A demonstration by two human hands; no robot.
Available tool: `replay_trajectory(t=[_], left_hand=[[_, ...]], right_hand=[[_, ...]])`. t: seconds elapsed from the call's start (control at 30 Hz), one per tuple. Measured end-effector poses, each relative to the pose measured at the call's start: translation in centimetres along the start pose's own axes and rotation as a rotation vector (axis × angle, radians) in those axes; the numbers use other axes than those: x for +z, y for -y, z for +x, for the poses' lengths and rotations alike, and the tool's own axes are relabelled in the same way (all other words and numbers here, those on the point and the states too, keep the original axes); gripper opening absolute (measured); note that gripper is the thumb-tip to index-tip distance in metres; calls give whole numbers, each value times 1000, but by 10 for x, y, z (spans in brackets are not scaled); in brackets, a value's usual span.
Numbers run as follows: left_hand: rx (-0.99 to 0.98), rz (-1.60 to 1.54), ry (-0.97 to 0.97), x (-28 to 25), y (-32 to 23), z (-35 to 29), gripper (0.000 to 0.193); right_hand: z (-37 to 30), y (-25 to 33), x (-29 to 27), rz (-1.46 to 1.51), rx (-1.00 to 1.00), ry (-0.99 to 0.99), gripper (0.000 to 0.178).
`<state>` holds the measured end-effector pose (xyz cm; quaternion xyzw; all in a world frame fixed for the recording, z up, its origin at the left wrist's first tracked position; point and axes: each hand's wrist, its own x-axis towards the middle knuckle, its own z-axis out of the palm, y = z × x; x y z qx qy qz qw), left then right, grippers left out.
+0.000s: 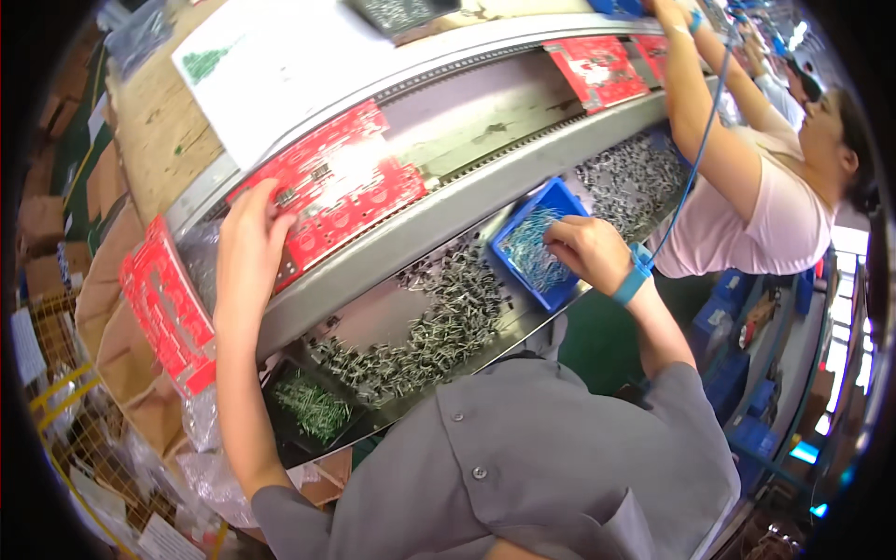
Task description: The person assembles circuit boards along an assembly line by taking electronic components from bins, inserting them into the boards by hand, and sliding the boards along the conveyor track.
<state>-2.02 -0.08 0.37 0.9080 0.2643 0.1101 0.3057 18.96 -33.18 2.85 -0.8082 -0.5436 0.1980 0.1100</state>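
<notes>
My left hand (250, 235) rests on the near edge of a red circuit board (341, 191) lying on the conveyor track, fingers curled against it. My right hand (586, 250) reaches into a small blue bin (551, 198) of thin wire-legged parts and pinches some of them; a blue wrist strap (637, 271) with a coiled cord sits on that wrist. A heap of small dark components (439, 322) lies on the metal ledge between my two hands.
More red boards (597, 70) ride further along the conveyor. A stack of red boards (168, 303) stands at my left, beside a black tray of green parts (313, 406). A co-worker in a pink shirt (756, 215) reaches up at the right. Cardboard boxes (56, 280) sit at left.
</notes>
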Motion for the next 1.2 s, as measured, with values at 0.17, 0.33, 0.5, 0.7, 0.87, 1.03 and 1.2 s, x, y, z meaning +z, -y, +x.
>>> replay_trajectory(t=[0.17,0.33,0.5,0.7,0.87,1.03,1.2], left_hand=[[-149,-157,3,-25,-20,-62,22],[-380,-177,432,-55,-29,-138,13],[-330,99,304,-32,-16,-183,33],[-324,162,201,-8,-12,-195,26],[-287,133,135,-18,-17,-191,14],[-308,129,82,-23,-21,-187,9],[-325,151,73,-20,-20,-189,7]], right_hand=[[-4,-5,4,-53,-9,-83,7],[4,-6,13,-156,-104,-90,11],[15,-11,19,-275,-274,-73,12],[16,-12,6,-158,-388,-103,20],[5,-15,5,-73,-340,-119,21],[-2,-6,6,-15,-298,-163,19],[0,-4,1,178,-223,-34,16]])
